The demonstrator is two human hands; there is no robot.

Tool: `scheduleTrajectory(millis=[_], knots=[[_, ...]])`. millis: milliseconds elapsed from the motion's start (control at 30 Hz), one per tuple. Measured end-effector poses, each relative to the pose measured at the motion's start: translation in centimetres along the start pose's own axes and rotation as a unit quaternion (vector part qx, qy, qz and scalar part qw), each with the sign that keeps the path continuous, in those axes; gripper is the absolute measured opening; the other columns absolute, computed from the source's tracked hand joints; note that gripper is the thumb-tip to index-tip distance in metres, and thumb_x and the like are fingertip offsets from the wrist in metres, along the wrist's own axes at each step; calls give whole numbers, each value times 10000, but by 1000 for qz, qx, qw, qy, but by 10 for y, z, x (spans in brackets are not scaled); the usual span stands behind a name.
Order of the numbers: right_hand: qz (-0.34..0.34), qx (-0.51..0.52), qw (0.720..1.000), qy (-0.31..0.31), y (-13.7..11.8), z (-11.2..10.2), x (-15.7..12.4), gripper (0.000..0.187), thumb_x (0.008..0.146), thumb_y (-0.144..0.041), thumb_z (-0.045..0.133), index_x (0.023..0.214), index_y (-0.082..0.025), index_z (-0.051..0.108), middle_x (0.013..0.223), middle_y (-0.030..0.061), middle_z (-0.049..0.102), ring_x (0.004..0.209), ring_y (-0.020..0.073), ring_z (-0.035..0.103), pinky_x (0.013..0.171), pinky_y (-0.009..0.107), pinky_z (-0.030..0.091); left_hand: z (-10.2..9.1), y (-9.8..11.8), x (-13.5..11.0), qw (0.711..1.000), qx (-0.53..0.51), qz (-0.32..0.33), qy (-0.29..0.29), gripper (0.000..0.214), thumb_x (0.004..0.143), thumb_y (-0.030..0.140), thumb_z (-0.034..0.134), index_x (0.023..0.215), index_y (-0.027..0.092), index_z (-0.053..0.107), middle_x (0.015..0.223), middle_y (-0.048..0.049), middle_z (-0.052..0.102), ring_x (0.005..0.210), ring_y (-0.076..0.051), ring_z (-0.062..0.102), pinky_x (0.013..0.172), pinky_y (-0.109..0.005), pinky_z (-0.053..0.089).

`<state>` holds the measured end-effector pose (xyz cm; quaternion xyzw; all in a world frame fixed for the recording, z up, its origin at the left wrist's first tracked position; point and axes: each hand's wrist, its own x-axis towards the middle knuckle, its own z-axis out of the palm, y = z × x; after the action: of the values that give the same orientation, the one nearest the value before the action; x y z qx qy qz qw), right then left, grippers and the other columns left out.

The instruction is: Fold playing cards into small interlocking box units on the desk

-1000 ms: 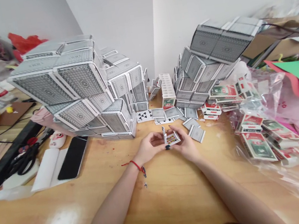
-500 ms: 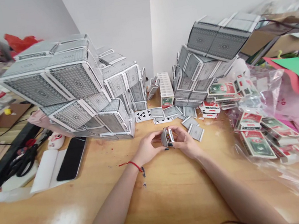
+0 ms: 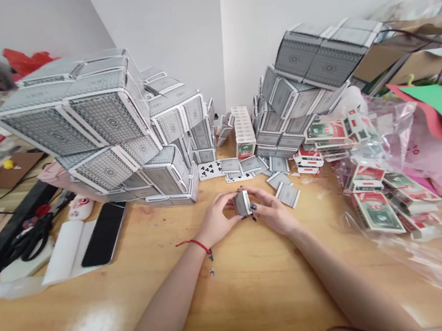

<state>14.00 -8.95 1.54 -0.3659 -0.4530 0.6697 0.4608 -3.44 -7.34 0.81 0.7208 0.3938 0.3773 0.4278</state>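
Between my two hands is a small block of folded playing cards [image 3: 242, 204], its grey patterned back facing left and a white edge toward the right. My left hand [image 3: 219, 220] grips its left side, thumb low and fingers behind. On the other side, my right hand [image 3: 272, 212] holds it with dark-nailed fingertips. Just beyond lie loose playing cards [image 3: 288, 194], mostly back up, and a clubs card [image 3: 210, 170] face up. A tall stack of card blocks [image 3: 113, 118] rises at the left, and a second stack [image 3: 297, 92] at the right.
Between the stacks stands a row of card boxes [image 3: 243, 134]. Red and green card boxes [image 3: 377, 213] and clear plastic lie to the right. A phone [image 3: 104, 234], white paper roll [image 3: 64, 249] and black scissors [image 3: 35, 237] lie left on the wooden table [image 3: 249, 289].
The card block has turned in my fingers: a face-card picture showed inside it before, and now its grey back and white edge show. Both hands stay in nearly the same place.
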Motion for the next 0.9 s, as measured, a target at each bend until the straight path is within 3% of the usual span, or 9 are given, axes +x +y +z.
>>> scheduleTrajectory(millis=[100, 200, 300, 500, 633, 900], knots=[[25, -9, 999, 46, 6, 0, 1, 457, 703, -420, 611, 1113, -229, 550, 1027, 53, 598, 644, 121, 543, 538, 233, 425, 1, -1, -1, 1000, 3, 4, 28, 465, 667, 186, 654, 1105, 189, 497, 1121, -92, 489, 913, -167, 587, 792, -348, 525], [51, -5, 998, 38, 11, -2, 2, 383, 704, -422, 610, 1009, -190, 617, 748, 23, 621, 514, 98, 483, 511, 234, 405, 2, -3, -1, 999, 13, 9, 49, 461, 658, 183, 663, 1089, 188, 500, 1093, -86, 494, 876, -160, 598, 770, -342, 533], [59, 1, 998, 31, 13, -3, 2, 332, 703, -430, 607, 908, -173, 653, 613, 4, 584, 485, 104, 467, 512, 242, 399, 2, -5, -1, 998, 27, 13, 53, 467, 653, 179, 668, 1087, 192, 497, 1076, -81, 501, 878, -161, 599, 775, -342, 530], [33, -53, 997, 45, 11, -2, 2, 284, 735, -437, 568, 726, -164, 647, 564, -5, 556, 480, 100, 450, 514, 235, 378, 1, -5, -2, 996, 55, 18, 61, 472, 651, 166, 666, 1087, 197, 486, 1054, -69, 504, 861, -156, 601, 787, -345, 522], [5, -128, 989, 70, 10, 2, 1, 366, 751, -467, 528, 559, -161, 581, 560, 2, 554, 499, 107, 471, 524, 236, 386, 1, -3, -2, 993, 89, 11, 73, 456, 648, 163, 666, 1066, 201, 490, 1040, -58, 508, 849, -150, 600, 797, -343, 515], [-17, -199, 971, 132, 13, 8, -1, 326, 764, -470, 502, 674, -170, 591, 505, -4, 533, 448, 119, 467, 467, 242, 389, 2, -1, -3, 991, 111, 17, 67, 437, 657, 179, 660, 1055, 199, 482, 1009, -48, 510, 817, -134, 599, 786, -325, 516]])
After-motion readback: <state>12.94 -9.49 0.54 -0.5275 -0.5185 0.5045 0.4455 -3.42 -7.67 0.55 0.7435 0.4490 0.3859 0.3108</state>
